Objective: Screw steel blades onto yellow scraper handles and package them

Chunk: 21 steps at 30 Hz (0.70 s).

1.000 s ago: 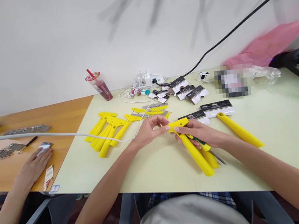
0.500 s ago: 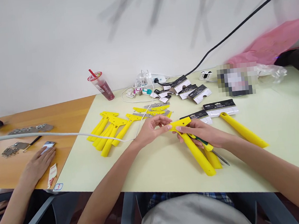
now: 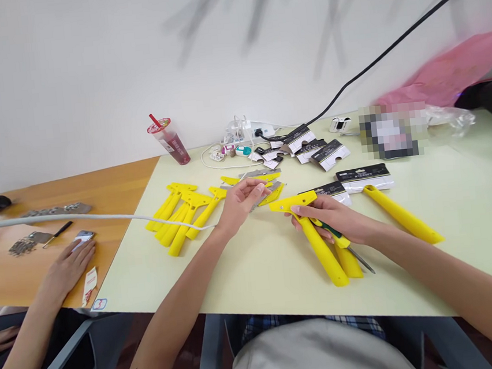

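While the right hand (image 3: 340, 217) grips a yellow scraper (image 3: 319, 250) and screwdriver (image 3: 332, 233) at twelve o'clock from the sitter (image 3: 318, 354), the left hand (image 3: 238, 204) hovers apart, grip unclear; I see no blade fitted, grey blades (image 3: 255, 173) lying beyond.

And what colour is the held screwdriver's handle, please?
The screwdriver handle is yellow and dark green, seen in the head view.

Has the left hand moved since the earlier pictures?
Yes: against the drink cup, the left hand has shifted leftward and farther back, off the held yellow tool.
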### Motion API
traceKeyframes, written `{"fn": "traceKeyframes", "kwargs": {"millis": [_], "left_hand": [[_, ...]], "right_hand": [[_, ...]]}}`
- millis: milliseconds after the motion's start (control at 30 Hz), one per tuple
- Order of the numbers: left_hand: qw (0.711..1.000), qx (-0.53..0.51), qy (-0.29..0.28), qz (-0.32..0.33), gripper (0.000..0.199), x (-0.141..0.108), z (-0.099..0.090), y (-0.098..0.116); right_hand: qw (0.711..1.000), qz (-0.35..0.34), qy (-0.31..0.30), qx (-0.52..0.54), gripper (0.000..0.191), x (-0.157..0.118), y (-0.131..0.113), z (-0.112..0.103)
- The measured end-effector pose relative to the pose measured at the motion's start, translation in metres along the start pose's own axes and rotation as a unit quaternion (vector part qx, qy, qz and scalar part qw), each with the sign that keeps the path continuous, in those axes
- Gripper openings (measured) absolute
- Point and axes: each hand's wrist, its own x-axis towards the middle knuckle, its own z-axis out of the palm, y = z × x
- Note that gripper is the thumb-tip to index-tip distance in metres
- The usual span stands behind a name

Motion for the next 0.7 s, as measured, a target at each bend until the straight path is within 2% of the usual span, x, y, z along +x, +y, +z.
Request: {"fn": "traceKeyframes", "kwargs": {"millis": [67,267,367,433,500,567,700], "left_hand": [[1.000,0.017,0.004,0.011,0.043,0.001,-0.002,-0.001],[0.998,0.038,-0.041,0.041,0.039,-0.003,0.004,-0.003],[0.996,0.075,0.003,0.047,0.037,0.000,0.002,-0.006],[0.987,0.138,0.054,0.060,0.032,0.005,-0.006,-0.009],[0.972,0.210,0.078,0.074,0.025,0.009,-0.016,-0.011],[0.960,0.266,0.047,0.070,0.020,0.011,-0.027,-0.011],[0.935,0.343,-0.089,0.011,0.015,0.012,-0.042,-0.006]], "right_hand": [[1.000,-0.001,0.004,0.005,0.056,0.000,-0.001,0.000],[1.000,-0.003,0.009,0.009,0.056,0.001,0.004,-0.002],[0.999,-0.005,0.020,0.026,0.056,0.002,0.007,-0.003],[0.999,-0.005,0.026,0.038,0.055,0.003,0.008,-0.002],[0.999,-0.003,0.029,0.040,0.054,0.004,0.008,-0.002],[0.999,0.001,0.031,0.039,0.051,0.004,0.008,-0.002],[0.999,-0.001,0.029,0.038,0.050,0.004,0.010,-0.003]]}}
